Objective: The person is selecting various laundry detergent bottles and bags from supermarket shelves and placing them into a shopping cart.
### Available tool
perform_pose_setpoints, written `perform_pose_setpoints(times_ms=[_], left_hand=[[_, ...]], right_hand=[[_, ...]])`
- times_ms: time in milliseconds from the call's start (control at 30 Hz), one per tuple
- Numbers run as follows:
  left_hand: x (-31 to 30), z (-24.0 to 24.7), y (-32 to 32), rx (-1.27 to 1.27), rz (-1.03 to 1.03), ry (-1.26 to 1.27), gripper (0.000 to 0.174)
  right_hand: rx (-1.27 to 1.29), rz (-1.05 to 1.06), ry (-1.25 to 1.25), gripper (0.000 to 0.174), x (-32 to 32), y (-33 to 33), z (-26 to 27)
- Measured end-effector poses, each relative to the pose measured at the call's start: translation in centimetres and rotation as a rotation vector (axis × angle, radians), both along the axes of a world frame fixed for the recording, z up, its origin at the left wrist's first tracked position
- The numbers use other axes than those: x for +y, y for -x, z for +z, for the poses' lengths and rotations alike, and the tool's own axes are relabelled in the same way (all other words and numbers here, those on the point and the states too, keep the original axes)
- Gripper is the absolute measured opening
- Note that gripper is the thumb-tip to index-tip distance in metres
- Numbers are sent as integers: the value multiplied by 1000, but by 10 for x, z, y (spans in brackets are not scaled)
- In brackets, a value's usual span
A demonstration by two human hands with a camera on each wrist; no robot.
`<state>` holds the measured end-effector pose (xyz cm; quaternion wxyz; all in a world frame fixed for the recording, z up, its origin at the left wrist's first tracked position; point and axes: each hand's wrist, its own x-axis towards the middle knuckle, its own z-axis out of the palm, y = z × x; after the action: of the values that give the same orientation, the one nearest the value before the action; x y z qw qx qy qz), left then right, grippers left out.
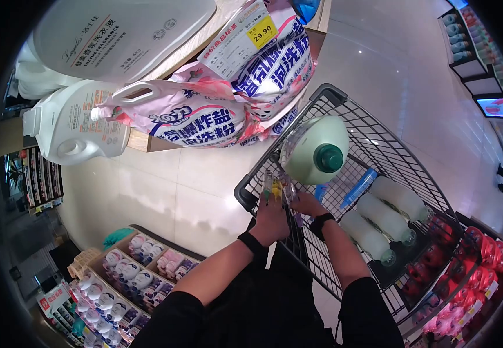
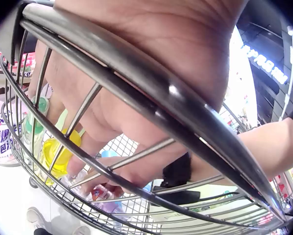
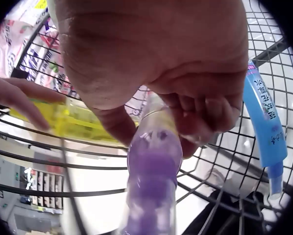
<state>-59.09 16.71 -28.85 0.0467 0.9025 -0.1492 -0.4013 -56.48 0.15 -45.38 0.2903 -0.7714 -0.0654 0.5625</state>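
At the near corner of the cart, my left hand reaches in and grips a yellow bottle, its fingers lying across it in the right wrist view. Beside the yellow bottle in the left wrist view is a clear bottle with green. My right hand, close to the left, pinches the narrow upper part of a clear bottle with purple contents between thumb and curled fingers. The cart rim crosses in front of my left hand in the left wrist view and hides part of its grip.
In the cart are a large pale green jug, blue tubes and several whitish bottles. Pink detergent bags and white jugs stand at the upper left, packed shelves at the lower left, red goods at the lower right.
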Motion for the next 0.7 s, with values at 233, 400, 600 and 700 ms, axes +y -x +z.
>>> perform_pose_setpoints(times_ms=[233, 400, 600, 700], left_hand=[[3, -1, 0, 16, 35, 103, 52], [2, -15, 8, -156, 70, 151, 48], [3, -1, -2, -8, 3, 153, 48], [5, -9, 3, 5, -49, 112, 48]], right_hand=[[170, -334, -204, 31, 3, 27, 30], [687, -974, -332, 22, 28, 31, 21], [729, -796, -489, 25, 19, 20, 26], [500, -743, -303, 24, 25, 23, 26]])
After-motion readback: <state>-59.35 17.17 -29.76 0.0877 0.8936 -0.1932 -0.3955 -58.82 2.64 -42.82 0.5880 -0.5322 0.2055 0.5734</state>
